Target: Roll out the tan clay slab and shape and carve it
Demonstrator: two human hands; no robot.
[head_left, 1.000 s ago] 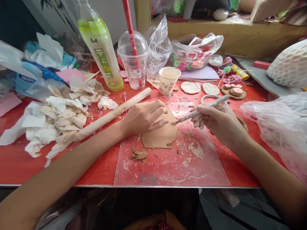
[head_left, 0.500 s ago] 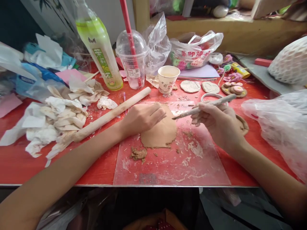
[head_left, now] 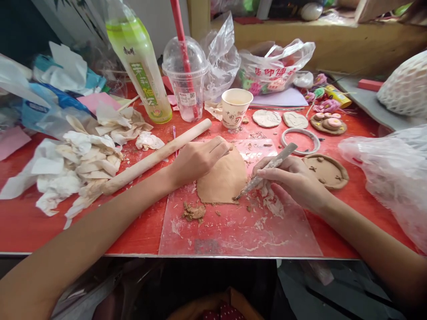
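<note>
Tool tip at the near right edge of the clay

The flat brown clay slab lies in front of me on a clear plastic sheet, its far left part hidden under my left hand. That hand is curled over the clay with its fingers bent together; I cannot tell whether the fingertips pinch anything. My right hand grips a slim grey tool like a pen, its tip down at the slab's near right edge, where the border looks ragged.

I judge the step in hand to be working along that edge. The next move calls for a light, steady pull of the tip, with the left hand bracing the soft sheet of clay so that it neither drags nor tears.

Just nearer to me than the slab sits a crumbly clay lump, and pale scraps lie beside my right hand. A wooden roller slants across the red tabletop to the left, by crumpled tissues. To the right are a rimmed clay disc and, just beyond it, a pale ring. Beyond the sheet stand a paper cup, a domed plastic cup and a tilted-looking bottle.
</note>
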